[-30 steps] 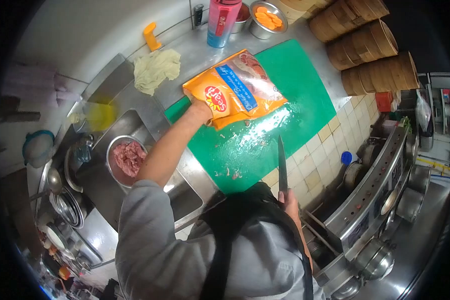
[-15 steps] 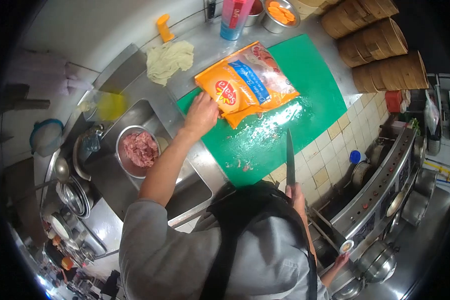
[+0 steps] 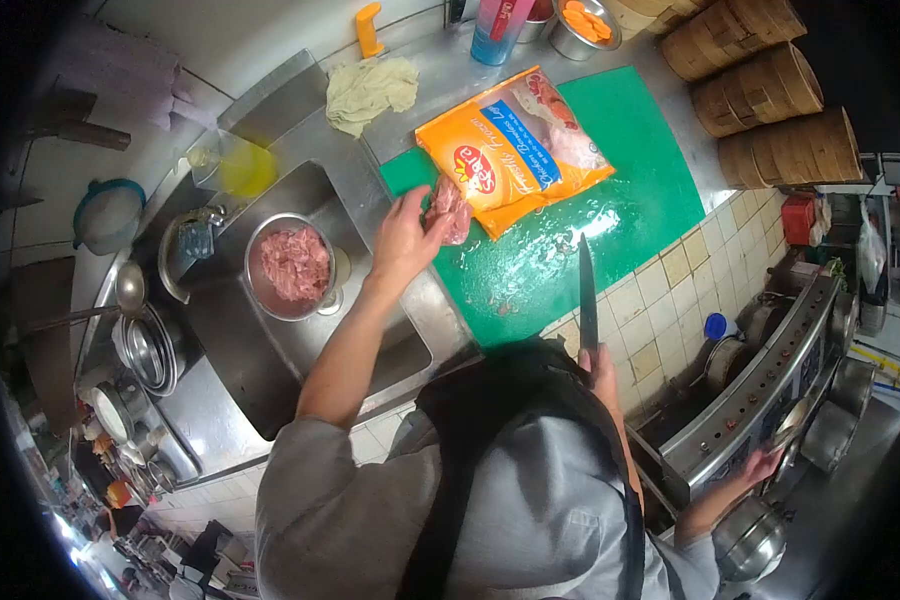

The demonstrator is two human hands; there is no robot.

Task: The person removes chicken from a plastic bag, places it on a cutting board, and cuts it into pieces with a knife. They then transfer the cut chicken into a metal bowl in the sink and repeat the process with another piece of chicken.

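My left hand (image 3: pixel 402 238) pinches a piece of raw chicken (image 3: pixel 451 212) between thumb and fingers, beside the lower left edge of an orange plastic bag (image 3: pixel 520 190). The bag is printed as frozen chicken boneless leg and lies flat on a green cutting board (image 3: pixel 650 140). In my right hand (image 3: pixel 601 372) is a long kitchen knife (image 3: pixel 587 295), gripped by its handle, blade pointing away from me over the board's near right edge. Wet shine and small meat scraps mark the board. To the left, a metal bowl (image 3: pixel 292 268) of raw meat pieces sits at the sink.
The steel sink (image 3: pixel 260 370) lies left of the board. A crumpled cloth (image 3: pixel 372 92), a pink-blue bottle (image 3: pixel 500 32) and a bowl of carrot slices (image 3: pixel 584 30) stand behind. Bamboo steamers (image 3: pixel 755 100) are back right. Another person's hand (image 3: pixel 763 463) is by the stove (image 3: pixel 760 390).
My left hand has drawn back slightly from the bag's edge, and a piece of raw chicken now shows in it. My right hand still holds the knife. The other person's hand moved up.
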